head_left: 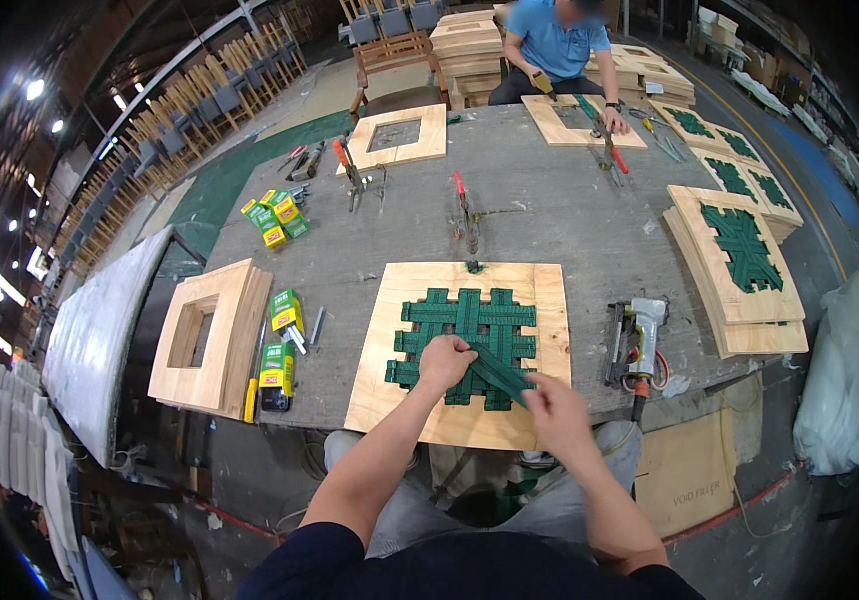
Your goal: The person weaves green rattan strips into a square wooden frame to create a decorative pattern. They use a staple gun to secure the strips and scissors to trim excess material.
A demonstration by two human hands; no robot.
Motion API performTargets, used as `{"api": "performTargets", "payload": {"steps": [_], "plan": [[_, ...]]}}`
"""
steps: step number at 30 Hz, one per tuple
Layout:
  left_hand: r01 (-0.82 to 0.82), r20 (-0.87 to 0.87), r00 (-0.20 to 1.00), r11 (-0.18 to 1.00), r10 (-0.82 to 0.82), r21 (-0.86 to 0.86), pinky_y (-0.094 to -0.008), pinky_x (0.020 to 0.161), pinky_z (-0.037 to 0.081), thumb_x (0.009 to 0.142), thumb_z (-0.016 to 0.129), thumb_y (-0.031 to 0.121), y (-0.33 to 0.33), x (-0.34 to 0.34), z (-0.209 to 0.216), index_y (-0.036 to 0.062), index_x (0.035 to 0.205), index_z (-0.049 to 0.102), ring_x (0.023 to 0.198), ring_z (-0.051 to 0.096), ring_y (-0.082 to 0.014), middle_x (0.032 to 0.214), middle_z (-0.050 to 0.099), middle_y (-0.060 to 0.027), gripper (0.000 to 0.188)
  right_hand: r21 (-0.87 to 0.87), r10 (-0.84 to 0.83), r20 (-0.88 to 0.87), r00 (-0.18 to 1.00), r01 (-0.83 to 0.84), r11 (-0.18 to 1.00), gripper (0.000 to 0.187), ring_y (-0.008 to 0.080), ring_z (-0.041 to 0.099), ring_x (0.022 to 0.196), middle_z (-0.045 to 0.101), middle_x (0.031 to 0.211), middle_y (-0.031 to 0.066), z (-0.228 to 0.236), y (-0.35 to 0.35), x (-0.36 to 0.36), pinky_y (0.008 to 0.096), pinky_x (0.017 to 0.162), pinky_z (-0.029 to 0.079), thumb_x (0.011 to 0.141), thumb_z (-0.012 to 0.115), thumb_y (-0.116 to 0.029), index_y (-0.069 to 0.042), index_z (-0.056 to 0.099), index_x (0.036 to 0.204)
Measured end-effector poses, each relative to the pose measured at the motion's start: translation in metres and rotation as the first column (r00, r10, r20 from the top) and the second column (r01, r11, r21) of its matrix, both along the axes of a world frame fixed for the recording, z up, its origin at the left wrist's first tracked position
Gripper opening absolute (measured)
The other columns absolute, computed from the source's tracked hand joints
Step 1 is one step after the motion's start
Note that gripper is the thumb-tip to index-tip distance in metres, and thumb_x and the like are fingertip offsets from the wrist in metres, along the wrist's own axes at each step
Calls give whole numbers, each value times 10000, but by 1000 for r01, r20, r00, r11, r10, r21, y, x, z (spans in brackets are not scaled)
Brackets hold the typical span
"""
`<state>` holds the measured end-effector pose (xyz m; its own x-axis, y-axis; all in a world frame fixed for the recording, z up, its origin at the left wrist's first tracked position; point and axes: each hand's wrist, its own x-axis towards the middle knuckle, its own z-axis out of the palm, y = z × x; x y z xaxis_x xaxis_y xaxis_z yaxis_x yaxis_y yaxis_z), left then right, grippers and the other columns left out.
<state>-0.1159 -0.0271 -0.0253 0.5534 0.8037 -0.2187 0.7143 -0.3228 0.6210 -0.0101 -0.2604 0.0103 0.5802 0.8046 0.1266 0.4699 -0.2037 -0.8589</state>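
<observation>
In front of me on the table's near edge lies a square wooden panel (369, 400), its middle covered by woven green webbing (466, 312). A loose green strap (494, 374) runs diagonally over the weave toward the lower right. My left hand (446, 364) is closed at the strap's upper end, pressed on the weave with thumb and fingers together. My right hand (557, 412) pinches the strap's lower end, above the panel's right part. A pneumatic staple gun (646, 335) with a red-fitted hose lies to the right of the panel.
Stacked wooden frames (211, 335) and green-yellow staple boxes (277, 368) stand left; more boxes (274, 218) lie farther back. Finished woven panels (684, 235) are piled right. A toggle clamp (464, 210) stands beyond my panel. Across the table (419, 190), a co-worker (559, 45) handles another frame.
</observation>
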Motion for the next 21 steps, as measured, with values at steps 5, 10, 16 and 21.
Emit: {"api": "performTargets", "payload": {"steps": [5,10,16,21], "plan": [[40,4,999,999,-40,8,-417,805,588,802,819,336,-6,12,4,75,989,802,905,751,-303,961,778,-140,321,-94,15,-851,525,-180,979,601,129,569,526,661,778,60,-26,79,-19,281,484,439,1058,539,-150,-56,309,1606],[66,8,998,995,-67,69,-411,756,591,795,817,378,-2,2,-5,75,984,812,838,756,-309,899,773,-159,357,-118,-12,-911,412,-230,966,430,153,539,482,636,767,78,-20,106,-29,324,411,406,997,490,-83,-59,384,1413],[161,37,985,975,-168,153,-446,800,582,918,700,331,32,1,9,82,998,798,907,745,-343,956,771,-163,279,-160,-120,-962,244,-152,975,324,145,604,566,656,771,49,-25,118,-15,328,498,496,1004,586,-154,-57,500,1301],[232,-92,972,948,-216,220,-440,855,574,950,641,244,62,2,5,119,1068,791,980,735,-343,1020,773,-147,227,110,116,-949,-293,38,993,235,145,597,618,652,800,42,-47,122,-21,293,583,513,1002,688,-344,-150,556,995]]}}
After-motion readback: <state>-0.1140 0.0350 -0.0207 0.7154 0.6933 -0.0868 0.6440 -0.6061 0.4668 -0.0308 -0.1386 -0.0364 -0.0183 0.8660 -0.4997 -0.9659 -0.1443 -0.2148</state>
